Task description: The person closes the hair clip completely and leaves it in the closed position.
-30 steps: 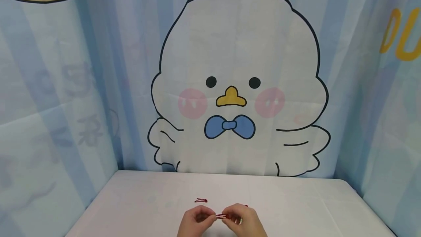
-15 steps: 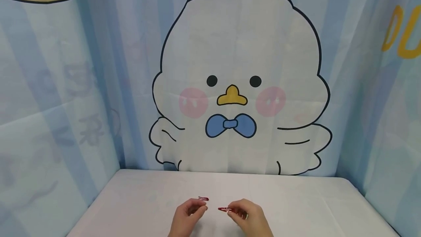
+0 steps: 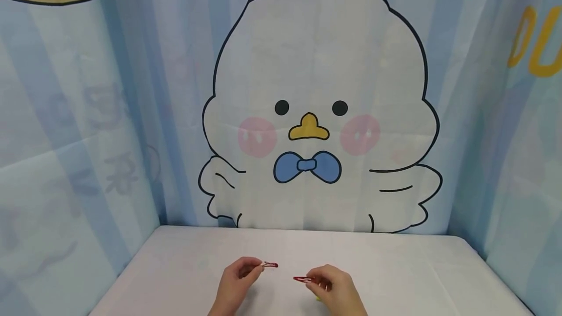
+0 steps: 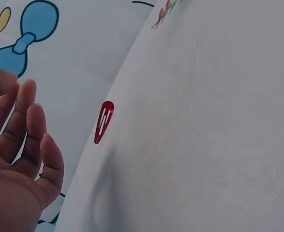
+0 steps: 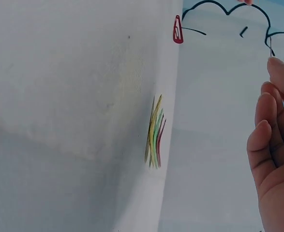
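In the head view my right hand [image 3: 335, 289] pinches a red snap hair clip [image 3: 302, 279] between thumb and forefinger, its narrow end pointing left. The right wrist view shows this clip [image 5: 271, 47] only as a thin edge above the thumb. A second red snap hair clip [image 4: 103, 122] lies on the white table. My left hand [image 3: 237, 279] is raised beside it, thumb and forefinger close together, other fingers loosely curled. The left wrist view shows this hand [image 4: 23, 150] apart from the clip, with nothing visible in its fingers.
Several thin curved strips [image 5: 155, 135] in yellow, green and red lie together on the table [image 3: 395, 267]. A bit of yellow-green [image 3: 318, 299] shows under my right hand. Behind the table hangs a striped blue-white curtain [image 3: 175, 62] with a printed chick.
Both hands were together on one red clip. My left hand has let go and moved left, near the lying clip. My right hand keeps its clip and has shifted slightly right.
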`<state>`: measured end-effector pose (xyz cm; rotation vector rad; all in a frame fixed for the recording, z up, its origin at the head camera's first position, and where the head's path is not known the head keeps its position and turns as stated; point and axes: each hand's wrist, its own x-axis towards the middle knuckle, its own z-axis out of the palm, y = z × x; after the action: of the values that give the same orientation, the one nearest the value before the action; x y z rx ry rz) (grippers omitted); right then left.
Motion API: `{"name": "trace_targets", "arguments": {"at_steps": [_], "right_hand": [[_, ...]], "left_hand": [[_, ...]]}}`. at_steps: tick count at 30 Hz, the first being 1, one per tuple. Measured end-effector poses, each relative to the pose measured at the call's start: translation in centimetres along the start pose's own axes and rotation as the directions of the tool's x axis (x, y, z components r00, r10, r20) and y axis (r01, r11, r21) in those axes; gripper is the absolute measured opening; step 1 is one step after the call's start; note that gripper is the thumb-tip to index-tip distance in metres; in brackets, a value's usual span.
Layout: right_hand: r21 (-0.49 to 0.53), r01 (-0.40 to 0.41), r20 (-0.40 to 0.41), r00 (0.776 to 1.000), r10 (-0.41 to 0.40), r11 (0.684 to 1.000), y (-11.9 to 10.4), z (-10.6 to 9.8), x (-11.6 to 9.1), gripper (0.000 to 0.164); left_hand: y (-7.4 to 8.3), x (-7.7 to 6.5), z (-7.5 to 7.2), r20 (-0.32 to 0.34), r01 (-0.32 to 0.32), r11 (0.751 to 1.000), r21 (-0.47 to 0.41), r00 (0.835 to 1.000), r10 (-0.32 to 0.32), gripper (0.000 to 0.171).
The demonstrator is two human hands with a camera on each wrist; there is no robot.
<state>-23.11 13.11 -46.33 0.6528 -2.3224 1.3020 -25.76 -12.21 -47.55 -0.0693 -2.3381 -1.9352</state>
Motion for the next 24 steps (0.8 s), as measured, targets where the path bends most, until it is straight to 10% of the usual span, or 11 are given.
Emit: {"name": "trace_targets", "arguments": {"at_steps": [13, 24], "right_hand": [[-0.039, -0.159, 0.174, 0.971, 0.163, 0.987, 0.7, -2.1, 0.0, 0.012], [0.01, 0.003, 0.21, 0.978, -0.005, 1.0, 2.2, -2.8, -0.7, 0.013]], "left_hand": [[-0.6, 2.6, -1.2, 0.025, -0.026, 0.994, 0.11, 0.999, 0.024, 0.022], [-2.1, 4.5, -1.3, 0.045, -0.022, 0.977, 0.214, 0.999, 0.013, 0.014]]}}
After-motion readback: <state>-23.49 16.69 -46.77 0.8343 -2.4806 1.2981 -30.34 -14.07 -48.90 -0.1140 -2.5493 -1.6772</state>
